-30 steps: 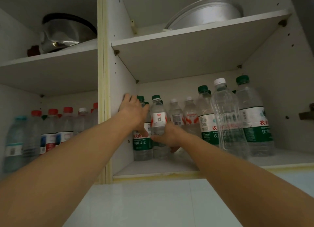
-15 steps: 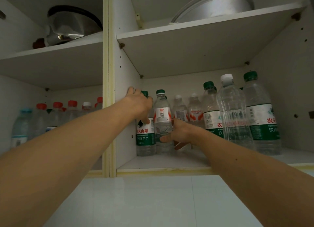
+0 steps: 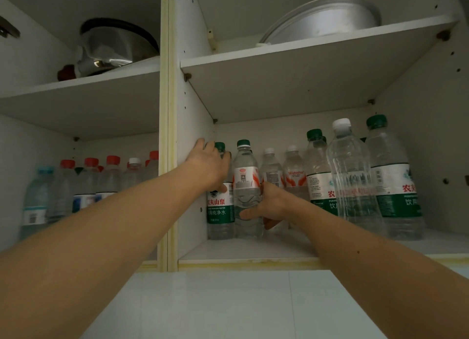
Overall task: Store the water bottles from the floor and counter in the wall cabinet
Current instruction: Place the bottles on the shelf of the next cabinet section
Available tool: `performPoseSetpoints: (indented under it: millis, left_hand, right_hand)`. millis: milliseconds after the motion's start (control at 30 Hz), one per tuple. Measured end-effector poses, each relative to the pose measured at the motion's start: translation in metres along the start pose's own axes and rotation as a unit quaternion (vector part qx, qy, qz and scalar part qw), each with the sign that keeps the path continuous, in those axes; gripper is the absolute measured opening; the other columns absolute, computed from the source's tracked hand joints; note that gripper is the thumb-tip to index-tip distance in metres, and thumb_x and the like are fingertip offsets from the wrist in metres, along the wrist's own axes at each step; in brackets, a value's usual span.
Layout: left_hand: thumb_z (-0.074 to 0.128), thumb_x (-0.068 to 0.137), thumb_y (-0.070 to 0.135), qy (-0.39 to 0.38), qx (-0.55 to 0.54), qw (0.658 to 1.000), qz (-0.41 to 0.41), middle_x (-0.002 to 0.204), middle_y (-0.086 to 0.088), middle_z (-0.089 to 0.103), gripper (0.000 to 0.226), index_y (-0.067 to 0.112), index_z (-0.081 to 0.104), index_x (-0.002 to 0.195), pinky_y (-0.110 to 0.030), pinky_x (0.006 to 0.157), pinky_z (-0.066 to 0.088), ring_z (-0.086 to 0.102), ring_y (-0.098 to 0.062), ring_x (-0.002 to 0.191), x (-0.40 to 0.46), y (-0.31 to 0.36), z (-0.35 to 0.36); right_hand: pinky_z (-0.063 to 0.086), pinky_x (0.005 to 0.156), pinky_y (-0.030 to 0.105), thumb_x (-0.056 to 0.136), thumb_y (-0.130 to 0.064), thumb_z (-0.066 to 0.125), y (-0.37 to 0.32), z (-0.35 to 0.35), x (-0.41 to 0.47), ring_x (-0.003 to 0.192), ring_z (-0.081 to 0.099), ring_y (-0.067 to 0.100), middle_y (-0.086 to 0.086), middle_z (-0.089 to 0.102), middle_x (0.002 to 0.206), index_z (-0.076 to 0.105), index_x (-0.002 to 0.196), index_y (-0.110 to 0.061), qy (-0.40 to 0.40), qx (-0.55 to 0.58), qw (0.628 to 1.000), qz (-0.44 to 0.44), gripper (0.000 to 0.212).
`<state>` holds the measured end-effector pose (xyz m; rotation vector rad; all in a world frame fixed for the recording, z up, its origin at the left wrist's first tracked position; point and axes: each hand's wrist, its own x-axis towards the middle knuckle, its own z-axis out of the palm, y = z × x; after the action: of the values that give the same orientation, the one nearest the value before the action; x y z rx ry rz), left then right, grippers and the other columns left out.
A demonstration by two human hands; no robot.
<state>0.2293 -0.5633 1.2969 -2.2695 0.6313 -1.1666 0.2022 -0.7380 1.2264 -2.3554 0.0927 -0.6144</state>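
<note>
Two hands on full bottles: my left hand [image 3: 209, 170] grips green-cap bottle [image 3: 220, 211]; right hand [image 3: 269, 205], fingers straight, presses red-label bottle [image 3: 247, 186]. Heavy, slick, thin-walled; hold mid-body.

Clear, glossy plastic bottles [image 3: 247, 186] with paper-like labels stand on matt white laminate shelves [image 3: 253, 250] — edges banded in yellowish trim. Above, a dull grey metal basin [image 3: 322, 16] and a shiny steel pot [image 3: 114, 49] — polished, reflective.
</note>
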Motion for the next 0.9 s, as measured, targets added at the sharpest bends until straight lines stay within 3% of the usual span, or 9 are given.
performPoseSetpoints:
  millis: [167,300,367,433,533,667,767,833,900]
  left_hand:
    - [0.054,0.091,0.066,0.044,-0.009,0.999,0.006,0.147,-0.014,0.047,0.082,0.015,0.032,0.151,-0.051,0.115,0.029,0.041,-0.032,0.136,-0.009,-0.003,-0.005]
    - [0.05,0.095,0.061,0.128,-0.056,0.99,0.013,0.135,-0.012,0.054,0.063,0.018,0.044,0.141,-0.048,0.105,0.042,0.05,-0.03,0.125,-0.021,-0.015,-0.014]
    - [0.052,0.096,0.055,0.178,-0.087,0.98,0.017,0.13,-0.012,0.054,0.056,0.017,0.047,0.137,-0.046,0.101,0.046,0.053,-0.03,0.12,-0.028,-0.02,-0.018]
    - [0.055,0.097,0.049,0.232,-0.124,0.964,0.021,0.127,-0.011,0.054,0.05,0.017,0.048,0.134,-0.044,0.094,0.048,0.055,-0.028,0.114,-0.035,-0.024,-0.021]
    - [0.056,0.098,0.043,0.285,-0.211,0.935,0.011,0.124,-0.009,0.053,0.046,0.015,0.048,0.134,-0.041,0.082,0.052,0.056,-0.026,0.106,-0.04,-0.024,-0.03]
    - [0.057,0.098,0.041,0.313,-0.329,0.891,0.001,0.128,-0.006,0.051,0.046,0.017,0.047,0.136,-0.038,0.079,0.053,0.056,-0.023,0.105,-0.037,-0.005,-0.046]
    - [0.06,0.097,0.042,0.309,-0.422,0.852,0.006,0.129,-0.004,0.051,0.044,0.018,0.049,0.133,-0.039,0.086,0.053,0.055,-0.022,0.11,-0.03,0.02,-0.057]
    - [0.06,0.098,0.042,0.28,-0.489,0.826,0.011,0.131,-0.003,0.051,0.046,0.019,0.048,0.135,-0.041,0.09,0.053,0.055,-0.021,0.113,-0.024,0.04,-0.061]
    - [0.062,0.096,0.044,0.226,-0.562,0.796,0.012,0.132,-0.002,0.051,0.051,0.019,0.046,0.138,-0.041,0.09,0.053,0.056,-0.018,0.109,-0.018,0.061,-0.066]
  right_hand:
    - [0.065,0.067,0.036,0.072,-0.032,0.09,0.001,0.0,-0.001,0.097,0.067,0.023,0.003,0.062,0.118,0.051,0.132,-0.026,0.004,-0.006,1.0,-0.005,0.073]
    - [0.062,0.066,0.03,0.074,-0.04,0.087,-0.007,-0.001,-0.01,0.089,0.066,0.016,-0.006,0.063,0.1,0.053,0.097,-0.04,0.011,-0.041,0.999,-0.015,0.041]
    - [0.059,0.066,0.027,0.078,-0.042,0.084,-0.013,-0.006,-0.02,0.087,0.065,0.013,-0.008,0.065,0.096,0.055,0.092,-0.04,0.037,-0.086,0.995,-0.028,0.033]
    - [0.056,0.071,0.026,0.083,-0.04,0.08,-0.021,-0.012,-0.035,0.084,0.065,0.009,-0.007,0.069,0.094,0.062,0.095,-0.033,0.087,-0.12,0.988,-0.046,0.023]
    - [0.05,0.065,0.022,0.092,-0.035,0.071,-0.032,-0.028,-0.071,0.081,0.064,0.007,-0.005,0.066,0.092,0.064,0.106,-0.02,0.193,-0.155,0.965,-0.089,0.021]
    - [0.055,0.079,0.031,0.097,-0.02,0.061,-0.034,-0.052,-0.125,0.088,0.059,0.011,-0.004,0.063,0.101,0.062,0.113,-0.017,0.367,-0.221,0.882,-0.197,0.017]
    - [0.051,0.079,0.035,0.094,-0.016,0.063,-0.02,-0.067,-0.154,0.102,0.052,0.02,0.003,0.056,0.117,0.056,0.12,-0.014,0.476,-0.277,0.813,-0.187,0.027]
    - [0.05,0.085,0.037,0.091,-0.019,0.068,-0.004,-0.074,-0.163,0.116,0.047,0.027,0.01,0.048,0.132,0.047,0.133,-0.013,0.476,-0.288,0.823,-0.115,0.047]
    - [0.05,0.096,0.045,0.09,-0.03,0.073,0.011,-0.075,-0.169,0.127,0.047,0.034,0.014,0.038,0.147,0.035,0.143,-0.014,0.433,-0.258,0.863,-0.042,0.067]
